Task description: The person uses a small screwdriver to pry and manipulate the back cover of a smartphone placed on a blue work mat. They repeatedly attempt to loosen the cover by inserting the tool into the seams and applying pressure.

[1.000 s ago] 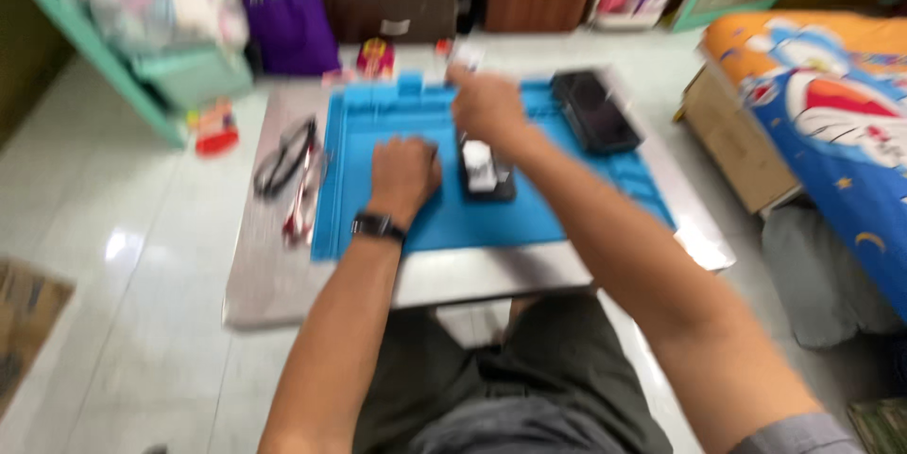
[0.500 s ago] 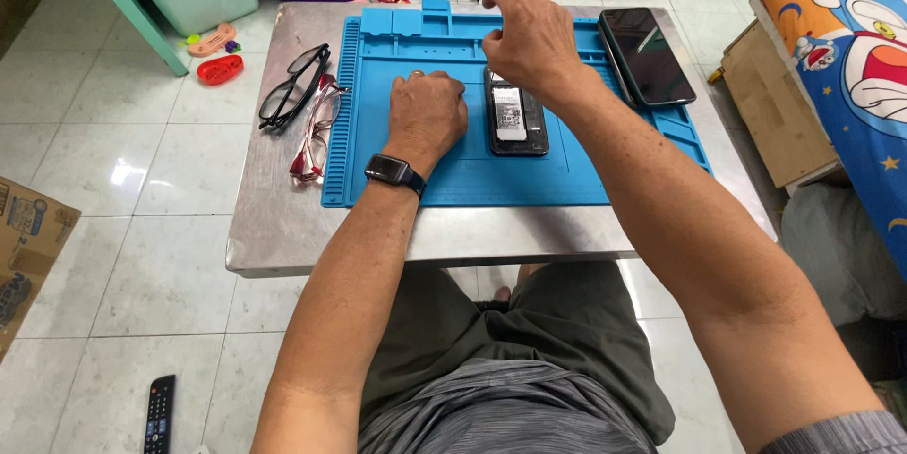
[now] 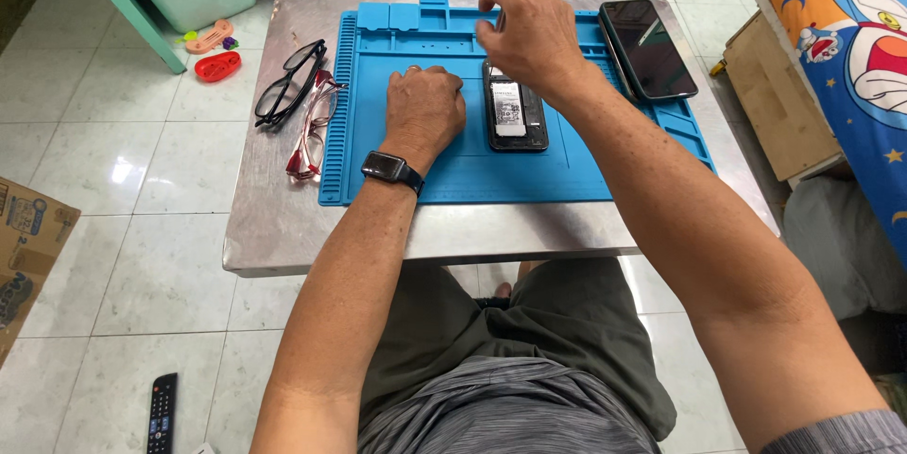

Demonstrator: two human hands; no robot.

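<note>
Counts, left to right: one remote (image 3: 162,413) on the floor at 7 o'clock, one cardboard box (image 3: 24,251) at 9, two pairs of glasses, one blue work mat (image 3: 529,171), two phones, one steel table (image 3: 283,227).

Black glasses (image 3: 291,84) and red-framed glasses (image 3: 312,128) lie side by side on bare steel, just off the mat's left edge, at about 10 o'clock from the left hand.

Left hand (image 3: 423,109): loosely curled, palm down, resting on the mat, holding nothing. Smartwatch (image 3: 390,169) on the wrist.

Opened phone (image 3: 515,114), back off, battery showing, lies on the mat centre, just beside the left hand at its 3 o'clock.

Right hand (image 3: 531,38): raised over the opened phone's top end, fingers pinched together; can't tell if anything is between them.

Second phone (image 3: 648,48), dark screen up, sits at the mat's right edge, 2 o'clock from the opened one.

Versus half a second ago: the right hand's pose is about the same, thumb and fingers now look closer together. Left hand, both phones and both glasses unmoved. Camera sits closer, framing tighter.
</note>
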